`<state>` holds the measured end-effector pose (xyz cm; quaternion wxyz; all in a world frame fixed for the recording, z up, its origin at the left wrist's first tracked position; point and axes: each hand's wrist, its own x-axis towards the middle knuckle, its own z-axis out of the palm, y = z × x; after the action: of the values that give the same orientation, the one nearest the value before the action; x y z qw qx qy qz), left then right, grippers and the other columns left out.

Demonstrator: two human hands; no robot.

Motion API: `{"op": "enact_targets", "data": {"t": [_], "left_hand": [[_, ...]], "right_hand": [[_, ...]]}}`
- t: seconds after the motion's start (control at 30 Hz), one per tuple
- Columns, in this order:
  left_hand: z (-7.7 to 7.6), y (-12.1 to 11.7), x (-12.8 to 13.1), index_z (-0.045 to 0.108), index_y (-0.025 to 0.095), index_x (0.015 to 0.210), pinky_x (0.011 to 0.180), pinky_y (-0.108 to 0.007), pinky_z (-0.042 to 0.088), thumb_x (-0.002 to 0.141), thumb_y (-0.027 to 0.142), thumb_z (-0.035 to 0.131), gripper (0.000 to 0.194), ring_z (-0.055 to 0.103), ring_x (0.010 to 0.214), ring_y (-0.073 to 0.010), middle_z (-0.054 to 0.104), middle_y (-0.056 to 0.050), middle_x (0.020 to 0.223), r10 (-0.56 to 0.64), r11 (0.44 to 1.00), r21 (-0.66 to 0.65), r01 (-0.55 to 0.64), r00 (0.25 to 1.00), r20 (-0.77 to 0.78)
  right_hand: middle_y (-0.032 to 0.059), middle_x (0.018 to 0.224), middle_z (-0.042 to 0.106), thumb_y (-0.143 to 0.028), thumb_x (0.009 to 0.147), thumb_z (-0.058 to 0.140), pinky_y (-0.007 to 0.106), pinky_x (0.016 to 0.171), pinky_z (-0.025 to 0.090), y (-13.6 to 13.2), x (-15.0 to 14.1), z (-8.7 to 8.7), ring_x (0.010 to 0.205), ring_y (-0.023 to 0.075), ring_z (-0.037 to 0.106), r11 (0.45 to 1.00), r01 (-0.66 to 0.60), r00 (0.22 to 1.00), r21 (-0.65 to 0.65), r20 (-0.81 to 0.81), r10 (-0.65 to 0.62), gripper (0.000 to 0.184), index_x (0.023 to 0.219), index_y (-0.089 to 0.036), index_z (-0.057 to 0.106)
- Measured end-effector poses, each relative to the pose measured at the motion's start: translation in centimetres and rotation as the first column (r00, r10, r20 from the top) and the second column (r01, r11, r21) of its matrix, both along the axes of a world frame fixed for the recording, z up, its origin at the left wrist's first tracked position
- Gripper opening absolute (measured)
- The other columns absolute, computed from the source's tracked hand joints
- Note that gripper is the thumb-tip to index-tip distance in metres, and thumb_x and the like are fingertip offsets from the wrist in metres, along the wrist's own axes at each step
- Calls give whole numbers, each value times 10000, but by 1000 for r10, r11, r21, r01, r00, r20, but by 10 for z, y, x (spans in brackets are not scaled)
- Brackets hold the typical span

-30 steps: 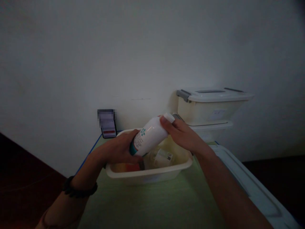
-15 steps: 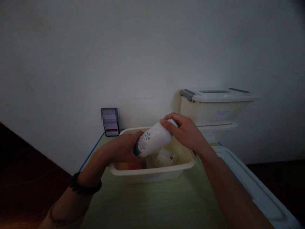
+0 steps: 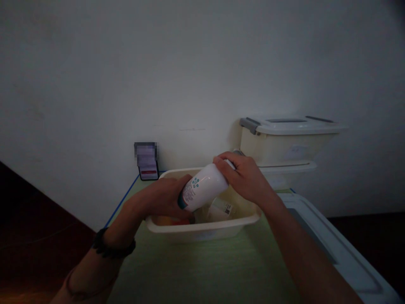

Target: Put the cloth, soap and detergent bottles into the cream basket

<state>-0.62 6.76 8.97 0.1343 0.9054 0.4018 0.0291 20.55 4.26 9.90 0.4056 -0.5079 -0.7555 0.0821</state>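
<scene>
A white bottle with a teal base and a teal dot mark is tilted above a cream tub. My left hand is wrapped round its lower end. My right hand is closed over its cap end, which the fingers hide. Inside the tub lie a clear labelled container and something orange, partly hidden behind the rim. A dark band circles my left wrist.
The tub stands on a green mat edged with blue tape. A phone leans on the white wall behind. Two stacked lidded storage boxes stand at the right, and a white lid or box lies along the right edge.
My right hand has closed further over the bottle's cap, which showed a second ago. The bottle has dropped slightly toward the tub. The view has shifted a little.
</scene>
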Motion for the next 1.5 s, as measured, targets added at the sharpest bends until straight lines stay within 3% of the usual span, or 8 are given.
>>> {"op": "enact_targets", "data": {"t": [0.2, 0.37, 0.5, 0.8, 1.1, 1.23, 1.4, 1.5], "left_hand": [[0, -1, 0, 465, 211, 1217, 764, -359, 445, 565, 574, 658, 771, 610, 956, -301, 649, -110, 1091, 17, 1000, 9, -16, 997, -71], [0, -2, 2, 509, 217, 1148, 703, -333, 448, 584, 604, 624, 693, 630, 902, -294, 670, -104, 1030, 17, 1000, 13, -16, 990, -143], [2, -4, 3, 534, 195, 1120, 705, -363, 453, 624, 601, 584, 643, 634, 896, -319, 675, -129, 1013, 17, 999, 36, -11, 981, -194], [1, -3, 3, 563, 193, 1103, 705, -361, 462, 639, 630, 554, 637, 641, 861, -303, 687, -126, 969, 30, 998, 57, -16, 966, -257], [1, -4, 4, 594, 176, 1051, 713, -362, 456, 649, 639, 526, 617, 635, 886, -307, 679, -136, 1016, 70, 997, 46, -59, 962, -263], [-1, -2, 3, 557, 174, 1113, 718, -361, 450, 646, 653, 523, 670, 630, 887, -307, 675, -143, 1022, 61, 997, 50, -50, 969, -239], [-2, -1, 3, 515, 152, 1172, 720, -374, 442, 626, 667, 535, 750, 621, 899, -328, 661, -169, 1048, 54, 997, 67, -38, 965, -256], [-4, 1, 2, 515, 166, 1170, 690, -345, 440, 649, 667, 526, 722, 626, 873, -303, 667, -151, 1029, 42, 998, 61, -30, 978, -206]], "right_hand": [[54, 769, 672, -410, 913, 368, 262, 617, 365, 1, -2, -2, 686, 155, 578, 999, 4, 999, -48, 41, -2, 375, 859, -166, 648], [14, 618, 570, -423, 922, 335, 249, 537, 306, 6, 0, -6, 569, 122, 494, 996, -12, 999, -90, 39, 16, 411, 713, -172, 583], [21, 638, 576, -450, 923, 308, 252, 550, 319, 14, 5, -13, 586, 127, 503, 988, 6, 998, -152, 68, 4, 436, 669, -178, 534], [106, 815, 657, -473, 929, 280, 287, 624, 371, 20, 7, -23, 771, 204, 602, 970, 69, 990, -234, 133, -39, 414, 860, -174, 558], [-17, 551, 528, -341, 958, 241, 255, 539, 347, 13, 2, -18, 472, 118, 492, 956, 53, 991, -287, 133, -15, 344, 966, -159, 533], [-11, 546, 538, -319, 958, 240, 263, 545, 367, 15, 1, -19, 460, 120, 490, 967, 60, 987, -249, 161, -20, 364, 1060, -140, 541], [39, 620, 613, -311, 957, 233, 273, 578, 397, 16, 0, -23, 544, 148, 565, 968, 91, 977, -235, 208, -41, 387, 1096, -124, 542], [106, 775, 675, -302, 951, 247, 292, 647, 416, 16, -1, -26, 731, 196, 625, 973, 122, 957, -197, 282, -63, 394, 1162, -111, 520]]}}
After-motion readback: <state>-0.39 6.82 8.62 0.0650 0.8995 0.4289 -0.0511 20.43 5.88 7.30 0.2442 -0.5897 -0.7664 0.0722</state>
